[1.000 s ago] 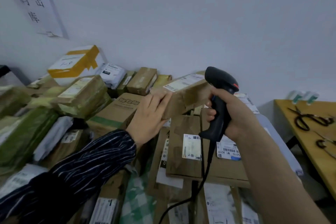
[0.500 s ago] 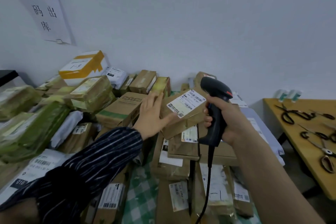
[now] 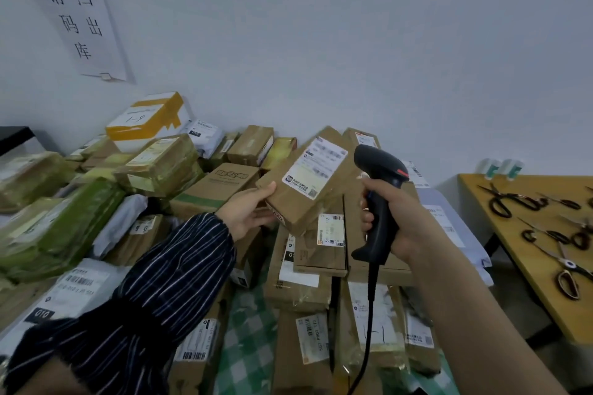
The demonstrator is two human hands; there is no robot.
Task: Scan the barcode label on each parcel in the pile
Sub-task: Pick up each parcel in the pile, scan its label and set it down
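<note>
"What's that heap on the left?"

"The pile [image 3: 221, 184] of parcels against the wall. Mostly taped cardboard, with some soft bags."

"And the one in hand?"

"The left hand [image 3: 248, 212] has its grip clamped on the lower end of a small brown parcel [image 3: 301, 205], thumb above and fingers underneath. It's held above the pile and tilted so the white label [image 3: 316, 167] faces up."

"Heavy?"

"Light, I'd say, since one hand carries it by an end. It looks like stiff card, and the glossy tape could be slippery. The edges are the place to hold it, clear of the label."

"And the scanner?"

"The black scanner [image 3: 382, 202] is just right of the parcel. The right hand [image 3: 404, 224] has its grip wrapped round the handle, nose towards the label. Further right, scissors [image 3: 510, 200] lie on a wooden table [image 3: 545, 298], well apart."
</note>
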